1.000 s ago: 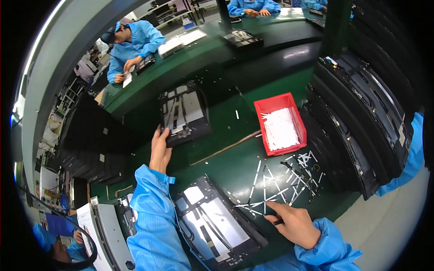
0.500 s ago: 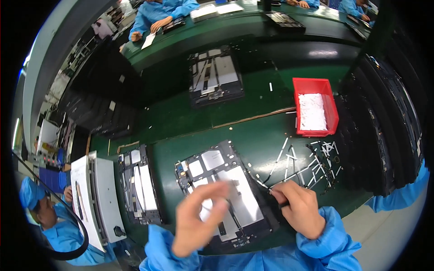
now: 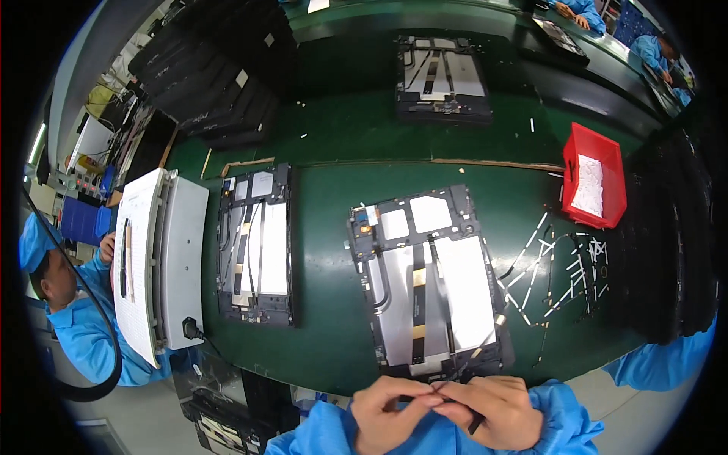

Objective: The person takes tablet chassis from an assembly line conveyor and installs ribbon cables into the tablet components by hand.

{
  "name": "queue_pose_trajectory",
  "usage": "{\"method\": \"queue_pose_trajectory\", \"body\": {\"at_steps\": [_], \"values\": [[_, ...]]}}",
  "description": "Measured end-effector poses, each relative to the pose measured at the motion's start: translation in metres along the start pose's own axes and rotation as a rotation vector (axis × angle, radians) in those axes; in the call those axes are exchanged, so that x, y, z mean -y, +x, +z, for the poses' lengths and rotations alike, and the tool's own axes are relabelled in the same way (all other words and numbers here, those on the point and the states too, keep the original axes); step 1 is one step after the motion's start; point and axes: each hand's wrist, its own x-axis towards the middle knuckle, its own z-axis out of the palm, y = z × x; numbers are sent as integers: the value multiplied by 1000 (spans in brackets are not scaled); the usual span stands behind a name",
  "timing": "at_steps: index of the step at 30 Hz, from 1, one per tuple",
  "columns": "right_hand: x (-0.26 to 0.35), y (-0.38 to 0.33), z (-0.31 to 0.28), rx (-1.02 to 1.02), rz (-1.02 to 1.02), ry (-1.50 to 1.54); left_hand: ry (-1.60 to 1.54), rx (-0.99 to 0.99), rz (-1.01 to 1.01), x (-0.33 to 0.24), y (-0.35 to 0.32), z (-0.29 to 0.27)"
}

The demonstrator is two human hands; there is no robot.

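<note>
At the near edge of the green bench my left hand (image 3: pixel 387 415) and my right hand (image 3: pixel 497 413) meet, fingertips touching in a pinch. A thin dark strip (image 3: pixel 475 423) pokes out below my right fingers. Whatever my left fingertips pinch is too small to make out. Just beyond both hands lies an open tablet-like device (image 3: pixel 470 284), with silver battery panels, a black frame and dark flat cables. To its right, thin dark strips with white pieces (image 3: pixel 535 262) are scattered on the bench.
A red bin (image 3: pixel 623 193) of white pieces stands at the right, beside dark stacked trays (image 3: pixel 663 250). Similar open devices lie at the left (image 3: pixel 256 246) and far side (image 3: pixel 442 80). A white box (image 3: pixel 186 262) borders the left; black stacks (image 3: pixel 220 76) rise behind. Co-workers sit around.
My left hand has come down from over the device and right to meet my right hand, which has drawn nearer to me. The view has shifted, uncovering the device's panels.
</note>
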Motion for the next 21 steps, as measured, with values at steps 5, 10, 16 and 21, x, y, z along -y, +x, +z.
{"method": "queue_pose_trajectory", "body": {"at_steps": [5, 10, 16, 21], "values": [[4, 9, 14, 152, 467, 618, 15, -11, 219, 16, -11, -15], [0, 14, 23, 225, 477, 657, 22, 116, 211, 18, -8, -40], [6, 30, 37, 98, 472, 429, 216, 79, 183, 15, -5, -51], [-1, 45, 43, 26, 443, 208, -136, 116, -348, 4, -11, -55]]}}
